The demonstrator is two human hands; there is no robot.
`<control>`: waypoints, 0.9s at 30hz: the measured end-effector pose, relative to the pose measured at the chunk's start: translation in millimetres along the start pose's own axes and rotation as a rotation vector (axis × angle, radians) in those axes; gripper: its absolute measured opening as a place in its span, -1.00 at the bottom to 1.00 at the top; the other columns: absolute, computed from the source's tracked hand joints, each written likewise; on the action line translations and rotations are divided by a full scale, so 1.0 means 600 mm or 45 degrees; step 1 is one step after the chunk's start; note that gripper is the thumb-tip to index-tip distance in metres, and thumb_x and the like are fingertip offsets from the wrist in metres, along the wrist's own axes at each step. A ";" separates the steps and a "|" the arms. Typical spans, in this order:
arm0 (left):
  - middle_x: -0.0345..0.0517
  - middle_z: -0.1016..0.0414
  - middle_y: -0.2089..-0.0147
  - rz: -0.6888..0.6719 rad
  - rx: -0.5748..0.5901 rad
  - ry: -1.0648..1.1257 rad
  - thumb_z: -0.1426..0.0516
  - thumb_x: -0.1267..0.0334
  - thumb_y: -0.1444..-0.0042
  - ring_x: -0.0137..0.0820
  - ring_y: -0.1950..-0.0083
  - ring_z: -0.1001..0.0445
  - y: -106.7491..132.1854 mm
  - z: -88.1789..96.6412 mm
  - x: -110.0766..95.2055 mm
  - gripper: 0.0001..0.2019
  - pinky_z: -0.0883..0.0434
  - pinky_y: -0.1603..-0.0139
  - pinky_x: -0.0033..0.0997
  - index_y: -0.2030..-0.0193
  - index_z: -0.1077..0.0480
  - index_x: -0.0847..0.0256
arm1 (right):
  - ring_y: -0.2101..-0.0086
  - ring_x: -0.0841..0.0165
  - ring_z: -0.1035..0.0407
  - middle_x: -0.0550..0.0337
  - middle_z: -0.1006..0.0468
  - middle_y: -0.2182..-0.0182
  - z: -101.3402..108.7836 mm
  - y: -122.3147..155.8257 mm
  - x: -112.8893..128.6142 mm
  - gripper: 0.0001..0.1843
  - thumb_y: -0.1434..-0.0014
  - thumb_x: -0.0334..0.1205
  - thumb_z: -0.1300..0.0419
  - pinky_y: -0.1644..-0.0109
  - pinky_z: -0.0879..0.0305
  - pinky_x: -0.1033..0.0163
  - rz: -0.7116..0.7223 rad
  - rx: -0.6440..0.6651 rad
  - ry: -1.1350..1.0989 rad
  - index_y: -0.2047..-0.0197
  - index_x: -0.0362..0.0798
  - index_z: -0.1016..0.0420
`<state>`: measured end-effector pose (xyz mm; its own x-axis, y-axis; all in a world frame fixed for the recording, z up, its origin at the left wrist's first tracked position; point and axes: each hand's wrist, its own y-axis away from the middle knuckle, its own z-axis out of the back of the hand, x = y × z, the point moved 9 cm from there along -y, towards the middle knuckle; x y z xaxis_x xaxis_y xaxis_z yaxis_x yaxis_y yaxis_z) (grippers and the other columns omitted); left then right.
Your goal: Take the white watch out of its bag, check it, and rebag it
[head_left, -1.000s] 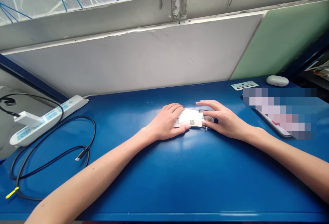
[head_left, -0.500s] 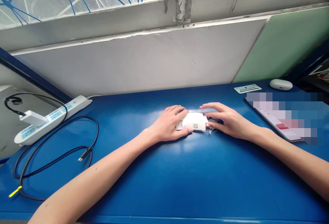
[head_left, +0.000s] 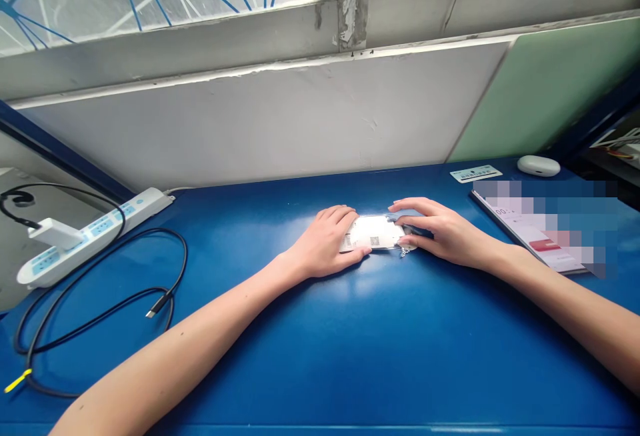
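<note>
The left hand [head_left: 327, 241] lies over the left end of a flat, white, rectangular packet in shiny clear plastic [head_left: 377, 228], thumb along the near edge, probably to keep it from sliding on the glossy blue table [head_left: 350, 349]. The right hand [head_left: 440, 231] arches at the packet's other end, fingers parted, forefinger lifted; I can't tell whether its thumb and middle finger pinch anything. A silvery beaded chain [head_left: 403, 253] pokes out beneath it. The packet bears a square, QR-like code and print too small to read.

To the right, a dark-edged slab with a lit screen [head_left: 540, 237] shows "00:", the rest pixelated. Behind it lie a pale card with illegible dark lettering [head_left: 476, 174] and a rounded white case [head_left: 539, 165]. Far left, a white power strip [head_left: 103, 229] sits beside a looped black cable [head_left: 160, 304], yellow-tied.
</note>
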<state>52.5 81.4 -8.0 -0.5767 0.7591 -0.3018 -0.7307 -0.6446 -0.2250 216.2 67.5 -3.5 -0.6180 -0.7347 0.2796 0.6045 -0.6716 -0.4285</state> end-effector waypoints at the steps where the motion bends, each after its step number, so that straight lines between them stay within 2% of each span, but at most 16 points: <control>1: 0.24 -0.37 -0.24 -0.008 0.001 0.006 -0.12 -0.06 -0.24 0.03 -0.30 -0.29 0.000 0.000 0.000 -0.48 -0.27 -0.30 0.07 -0.18 -0.30 0.27 | -0.13 0.04 -0.39 -0.05 -0.52 -0.14 0.001 0.000 -0.001 -0.78 -0.30 -0.13 -0.19 -0.15 -0.42 -0.12 -0.006 0.005 -0.008 0.08 0.01 -0.60; 6: 0.20 -0.37 -0.25 -0.033 0.000 0.022 -0.13 -0.05 -0.25 0.01 -0.31 -0.29 0.000 0.001 -0.003 -0.50 -0.26 -0.31 0.06 -0.20 -0.30 0.22 | -0.10 0.05 -0.42 -0.05 -0.53 -0.12 0.002 0.000 -0.007 -0.79 -0.32 -0.14 -0.17 -0.13 -0.43 -0.12 -0.026 0.029 -0.018 0.08 0.01 -0.58; 15: 0.28 -0.36 -0.26 0.017 0.000 -0.025 -0.11 -0.06 -0.26 0.02 -0.31 -0.29 0.001 0.000 0.001 -0.47 -0.28 -0.30 0.05 -0.20 -0.31 0.31 | -0.08 0.05 -0.43 -0.04 -0.53 -0.11 0.006 0.003 -0.019 -0.77 -0.33 -0.11 -0.15 -0.12 -0.43 -0.10 -0.026 0.048 0.033 0.07 0.00 -0.57; 20: 0.26 -0.36 -0.25 0.031 -0.010 -0.032 -0.10 -0.07 -0.27 0.02 -0.31 -0.30 0.001 0.002 0.002 -0.48 -0.30 -0.29 0.05 -0.19 -0.32 0.28 | -0.06 0.05 -0.45 -0.01 -0.54 -0.10 0.010 0.003 -0.027 -0.78 -0.32 -0.09 -0.16 -0.10 -0.43 -0.11 -0.052 0.077 0.040 0.09 0.03 -0.57; 23: 0.28 -0.35 -0.27 0.037 -0.001 -0.033 -0.10 -0.08 -0.27 0.03 -0.31 -0.30 0.001 0.001 0.003 -0.46 -0.30 -0.29 0.04 -0.20 -0.32 0.30 | -0.06 0.05 -0.45 -0.02 -0.53 -0.10 0.011 0.003 -0.028 -0.78 -0.29 -0.07 -0.19 -0.09 -0.45 -0.11 -0.072 0.079 0.037 0.11 0.04 -0.58; 27: 0.26 -0.35 -0.27 0.020 -0.024 -0.003 -0.11 -0.09 -0.26 0.03 -0.30 -0.31 0.002 0.002 0.003 -0.46 -0.31 -0.28 0.08 -0.22 -0.32 0.26 | -0.11 0.03 -0.42 -0.02 -0.48 -0.17 0.014 0.004 -0.022 -0.68 -0.19 -0.03 -0.28 -0.11 -0.46 -0.09 -0.119 0.036 -0.007 0.01 0.06 -0.57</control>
<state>50.1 82.4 -7.5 -0.5887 0.7493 -0.3031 -0.7148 -0.6577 -0.2377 229.9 74.5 -1.0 -0.6698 -0.6690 0.3222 0.5580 -0.7398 -0.3759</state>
